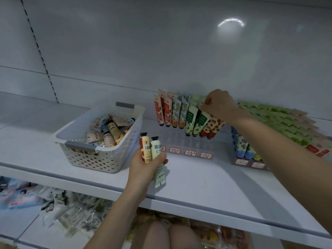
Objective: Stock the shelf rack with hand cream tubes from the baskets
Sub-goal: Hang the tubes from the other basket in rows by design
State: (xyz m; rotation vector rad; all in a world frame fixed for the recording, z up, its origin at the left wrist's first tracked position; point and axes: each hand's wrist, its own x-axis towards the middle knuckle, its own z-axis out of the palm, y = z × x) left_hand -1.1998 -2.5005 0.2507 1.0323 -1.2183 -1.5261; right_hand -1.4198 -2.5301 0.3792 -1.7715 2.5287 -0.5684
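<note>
A clear tube rack [186,141] stands on the white shelf [206,186] with several hand cream tubes upright in its back rows. My right hand [220,105] grips the top of a brown-spotted tube [212,125] at the right end of those rows; the tube leans left. My left hand [145,165] holds two tubes in front of the rack, a yellow strawberry-print tube [145,149] and a pale green tube [158,159], caps up. A white perforated basket [100,159] to the left contains several loose tubes.
A second rack [251,159] on the right holds blue and green tubes, with rows of green tubes leaning behind my right forearm. Red-edged price labels [190,152] line the rack fronts. Wrapped goods [71,212] lie on the floor below the shelf.
</note>
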